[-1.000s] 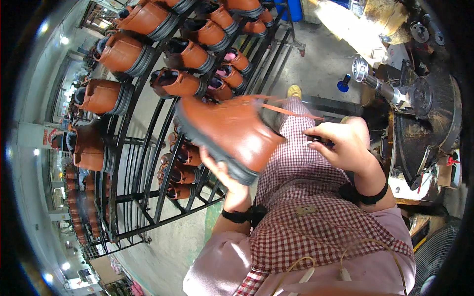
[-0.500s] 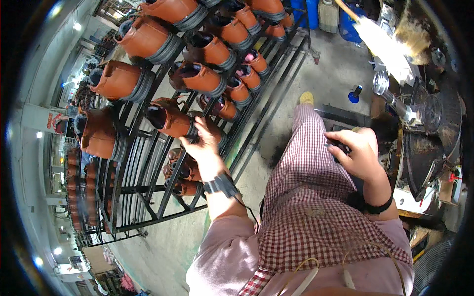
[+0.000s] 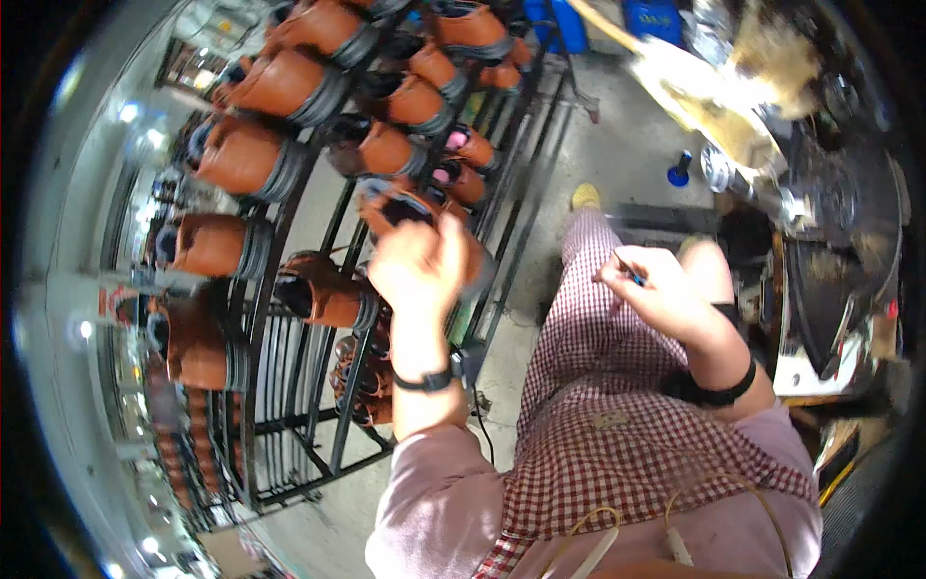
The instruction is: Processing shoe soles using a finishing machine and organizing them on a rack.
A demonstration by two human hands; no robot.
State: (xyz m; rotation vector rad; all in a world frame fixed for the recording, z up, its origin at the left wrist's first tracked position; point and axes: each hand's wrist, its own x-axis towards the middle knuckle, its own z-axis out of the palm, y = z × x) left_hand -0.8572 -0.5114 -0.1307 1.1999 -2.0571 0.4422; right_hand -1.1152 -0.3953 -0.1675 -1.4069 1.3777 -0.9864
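Observation:
My left hand (image 3: 417, 270), smeared by motion, is closed on a brown leather shoe (image 3: 470, 255) with a dark opening and a grey sole, at the right side of the rack. The hand hides much of that shoe. Just to its left, another brown shoe (image 3: 333, 297) rests on the rack (image 3: 280, 280). Over my lap, my right hand (image 3: 661, 289) is closed in a pinch round a small dark slender tool (image 3: 634, 274) with a bit of blue; most of it is hidden by the fingers.
Several brown shoes (image 3: 289, 82) fill the slanted black rack to the left. To the right stands a dark machine (image 3: 820, 280) with a bright lamp (image 3: 714, 92) over it. A blue-based object (image 3: 679, 174) stands on the floor. My checked apron (image 3: 608, 415) covers my lap.
My left hand has moved right from the shoe still on the rack and now has another shoe. My right hand has shifted slightly left and turned. The view has shifted a little.

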